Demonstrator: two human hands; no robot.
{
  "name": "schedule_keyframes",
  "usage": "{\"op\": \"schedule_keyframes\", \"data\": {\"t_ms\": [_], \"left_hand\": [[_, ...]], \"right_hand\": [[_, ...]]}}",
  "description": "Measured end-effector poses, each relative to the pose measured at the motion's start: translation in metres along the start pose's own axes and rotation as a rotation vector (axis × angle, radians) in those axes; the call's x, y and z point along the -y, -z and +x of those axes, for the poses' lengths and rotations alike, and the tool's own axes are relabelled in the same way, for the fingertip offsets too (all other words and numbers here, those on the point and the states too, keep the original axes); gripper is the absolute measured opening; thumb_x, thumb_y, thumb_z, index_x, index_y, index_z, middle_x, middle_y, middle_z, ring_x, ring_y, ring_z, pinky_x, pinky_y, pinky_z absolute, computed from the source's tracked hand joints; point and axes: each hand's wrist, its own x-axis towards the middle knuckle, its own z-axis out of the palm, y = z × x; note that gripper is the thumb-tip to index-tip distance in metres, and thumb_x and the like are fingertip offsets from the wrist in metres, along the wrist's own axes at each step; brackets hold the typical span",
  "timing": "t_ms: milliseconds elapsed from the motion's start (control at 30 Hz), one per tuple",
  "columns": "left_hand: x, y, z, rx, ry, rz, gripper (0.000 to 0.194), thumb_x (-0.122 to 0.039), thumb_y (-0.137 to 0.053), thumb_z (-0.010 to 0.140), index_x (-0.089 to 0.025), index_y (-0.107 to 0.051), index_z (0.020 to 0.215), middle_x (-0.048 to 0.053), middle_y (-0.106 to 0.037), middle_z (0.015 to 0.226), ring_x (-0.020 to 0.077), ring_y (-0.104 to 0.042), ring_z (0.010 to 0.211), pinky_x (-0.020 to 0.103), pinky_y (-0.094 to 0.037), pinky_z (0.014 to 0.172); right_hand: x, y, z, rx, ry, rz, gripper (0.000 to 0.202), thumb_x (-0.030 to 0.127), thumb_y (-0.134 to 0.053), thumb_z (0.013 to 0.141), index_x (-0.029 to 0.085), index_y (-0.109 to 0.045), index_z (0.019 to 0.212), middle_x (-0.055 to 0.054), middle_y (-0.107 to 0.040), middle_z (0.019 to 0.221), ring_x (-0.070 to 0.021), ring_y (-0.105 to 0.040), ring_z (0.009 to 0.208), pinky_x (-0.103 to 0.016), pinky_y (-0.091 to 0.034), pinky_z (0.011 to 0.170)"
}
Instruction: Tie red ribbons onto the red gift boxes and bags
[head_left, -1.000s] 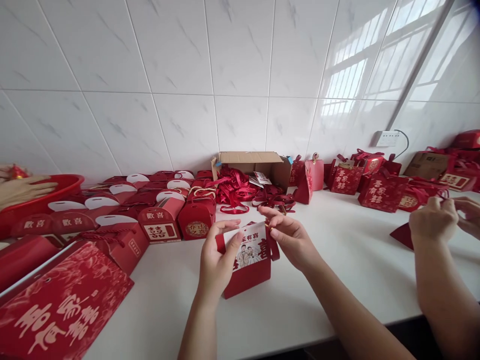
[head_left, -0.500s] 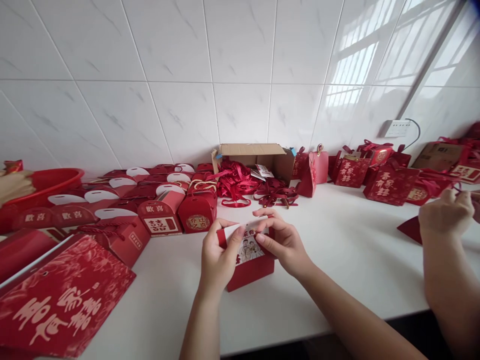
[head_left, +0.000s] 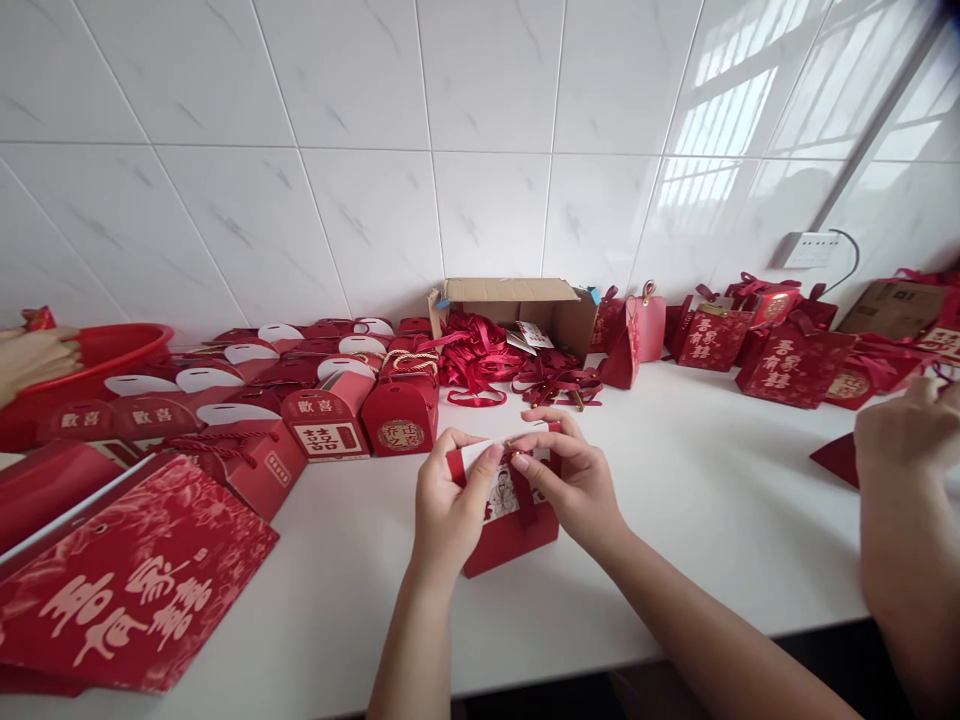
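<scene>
Clamps red gift box (head_left: 514, 548) and white printed card (head_left: 502, 497) together in left hand (head_left: 450, 497), directly ahead over white tabletop (head_left: 675, 500). Pinches dark red ribbon (head_left: 526, 500) at card's top edge with right hand (head_left: 583, 482). Appears to be fastening ribbon to box; calls for steady left hold, fine right-fingertip alignment.

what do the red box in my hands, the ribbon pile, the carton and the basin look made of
The red box looks like matte card: flat faces, crisp edges. The ribbon pile is probably satin fabric, from its limp, shiny loops. The carton seems cardboard, dull and brown. The basin is likely glossy plastic: smooth, curved rim.
</scene>
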Motion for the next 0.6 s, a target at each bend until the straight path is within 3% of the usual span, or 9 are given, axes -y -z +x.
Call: {"op": "schedule_keyframes", "data": {"t_ms": [333, 467, 600], "left_hand": [[0.01, 0.001, -0.002, 0.069, -0.11, 0.051, 0.019, -0.036, -0.061, 0.087, -0.02, -0.053, 0.081, -0.006, -0.056, 0.066, 0.0082, -0.051, 0.06, 0.018, -0.042, 0.059], [0.012, 0.002, -0.004, 0.132, -0.314, 0.038, 0.01, -0.025, -0.059, 0.09, -0.02, -0.055, 0.083, -0.004, -0.057, 0.075, 0.008, -0.054, 0.069, 0.018, -0.044, 0.065], [0.007, 0.003, -0.007, 0.22, -0.501, -0.006, 0.008, -0.018, -0.06, 0.089, -0.02, -0.055, 0.083, -0.002, -0.057, 0.08, 0.0096, -0.056, 0.077, 0.021, -0.047, 0.072]], "right_hand": [[-0.001, 0.001, -0.002, -0.06, 0.136, -0.092, 0.003, 0.024, -0.07, 0.08, 0.026, -0.07, 0.083, -0.007, -0.058, 0.11, -0.0238, -0.054, 0.114, -0.038, -0.048, 0.09], [0.001, 0.005, -0.003, -0.06, 0.143, -0.048, 0.037, 0.028, -0.074, 0.077, 0.028, -0.056, 0.109, -0.006, -0.06, 0.117, -0.0215, -0.061, 0.102, -0.038, -0.051, 0.085], [0.004, 0.009, -0.007, 0.059, 0.178, 0.084, 0.02, 0.027, -0.072, 0.078, 0.024, -0.055, 0.089, -0.001, -0.064, 0.085, -0.0156, -0.063, 0.071, -0.029, -0.053, 0.059]]}}
